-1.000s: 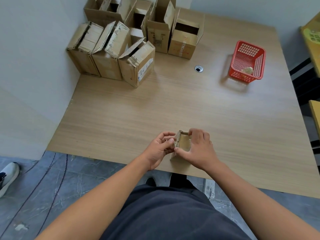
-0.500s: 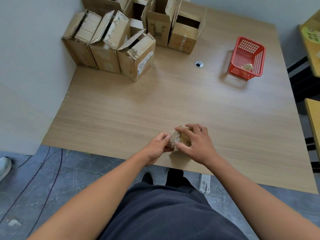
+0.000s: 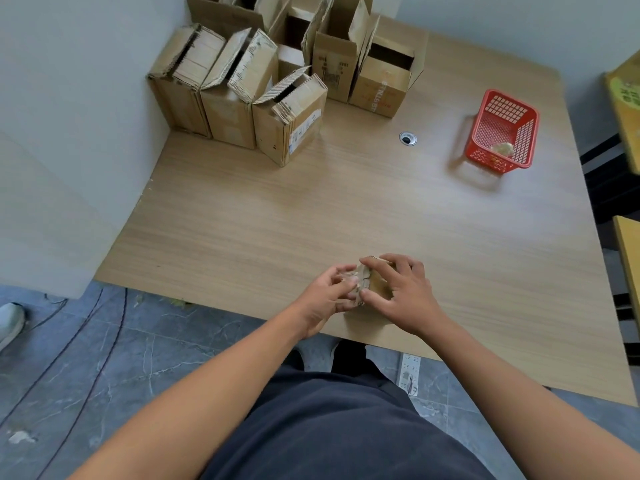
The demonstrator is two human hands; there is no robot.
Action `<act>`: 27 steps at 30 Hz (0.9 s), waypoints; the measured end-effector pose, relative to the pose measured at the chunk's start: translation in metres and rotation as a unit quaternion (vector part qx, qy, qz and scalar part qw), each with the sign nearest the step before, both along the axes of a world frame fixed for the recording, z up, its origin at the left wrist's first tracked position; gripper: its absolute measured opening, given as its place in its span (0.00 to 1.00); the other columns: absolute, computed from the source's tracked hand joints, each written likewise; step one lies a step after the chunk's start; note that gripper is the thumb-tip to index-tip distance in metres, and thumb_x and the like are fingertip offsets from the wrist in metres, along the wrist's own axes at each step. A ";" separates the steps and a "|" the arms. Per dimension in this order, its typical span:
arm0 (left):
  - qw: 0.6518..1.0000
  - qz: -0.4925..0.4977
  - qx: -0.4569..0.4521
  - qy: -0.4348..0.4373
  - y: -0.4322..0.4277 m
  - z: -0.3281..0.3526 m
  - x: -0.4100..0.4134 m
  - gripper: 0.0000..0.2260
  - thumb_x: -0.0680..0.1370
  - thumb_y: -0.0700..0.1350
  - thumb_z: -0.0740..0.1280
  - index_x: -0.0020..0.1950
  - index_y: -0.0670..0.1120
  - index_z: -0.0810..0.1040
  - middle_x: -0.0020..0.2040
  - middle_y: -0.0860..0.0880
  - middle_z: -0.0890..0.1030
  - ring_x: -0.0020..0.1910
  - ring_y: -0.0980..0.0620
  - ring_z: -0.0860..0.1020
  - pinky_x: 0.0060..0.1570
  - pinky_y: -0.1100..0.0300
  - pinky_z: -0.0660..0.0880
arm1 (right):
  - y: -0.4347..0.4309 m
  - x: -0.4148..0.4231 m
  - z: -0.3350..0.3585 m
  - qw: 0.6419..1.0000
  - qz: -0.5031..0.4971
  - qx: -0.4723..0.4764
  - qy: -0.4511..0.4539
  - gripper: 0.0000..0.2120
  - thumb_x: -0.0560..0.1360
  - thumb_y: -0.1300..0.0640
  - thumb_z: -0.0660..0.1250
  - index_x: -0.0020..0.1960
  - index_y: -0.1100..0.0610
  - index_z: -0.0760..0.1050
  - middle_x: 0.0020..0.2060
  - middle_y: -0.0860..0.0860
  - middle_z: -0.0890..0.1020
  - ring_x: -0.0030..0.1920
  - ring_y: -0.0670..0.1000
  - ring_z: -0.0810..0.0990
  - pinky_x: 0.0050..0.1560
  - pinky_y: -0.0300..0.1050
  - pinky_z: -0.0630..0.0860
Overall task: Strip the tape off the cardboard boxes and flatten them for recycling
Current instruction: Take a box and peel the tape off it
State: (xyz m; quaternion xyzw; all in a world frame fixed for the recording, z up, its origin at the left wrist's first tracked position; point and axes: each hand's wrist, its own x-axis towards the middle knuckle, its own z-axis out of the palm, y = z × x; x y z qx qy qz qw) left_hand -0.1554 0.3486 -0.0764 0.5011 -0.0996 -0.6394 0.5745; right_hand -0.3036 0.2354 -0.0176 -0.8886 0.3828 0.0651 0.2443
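A small brown cardboard box (image 3: pixel 373 284) sits near the front edge of the wooden table (image 3: pixel 346 216). My right hand (image 3: pixel 401 292) grips it from the right, fingers curled over its top and thumb on its near side. My left hand (image 3: pixel 329 292) is at the box's left end and pinches a crumpled bit of clear tape (image 3: pixel 349 278) there. Most of the box is hidden by my hands. Several larger cardboard boxes (image 3: pixel 277 81) stand at the far left corner, some with open flaps.
A red plastic basket (image 3: pixel 502 129) at the far right holds a wad of crumpled tape (image 3: pixel 502 148). A round cable hole (image 3: pixel 408 138) lies in the table behind the middle. A wall borders the table's left side. A shoe (image 3: pixel 10 323) shows on the floor at left.
My right hand has spread lower over the box's top. My left fingers have closed on the tape at the left end. The camera view has shifted slightly.
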 end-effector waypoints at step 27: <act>0.992 0.056 0.048 0.106 -0.013 0.010 -0.006 0.04 0.80 0.38 0.69 0.51 0.45 0.77 0.38 0.51 0.81 0.31 0.56 0.78 0.37 0.62 0.78 | 0.007 0.005 -0.008 0.999 -0.022 -0.045 0.019 0.35 0.65 0.23 0.56 0.70 0.32 0.65 0.66 0.42 0.69 0.71 0.52 0.60 0.63 0.59 0.71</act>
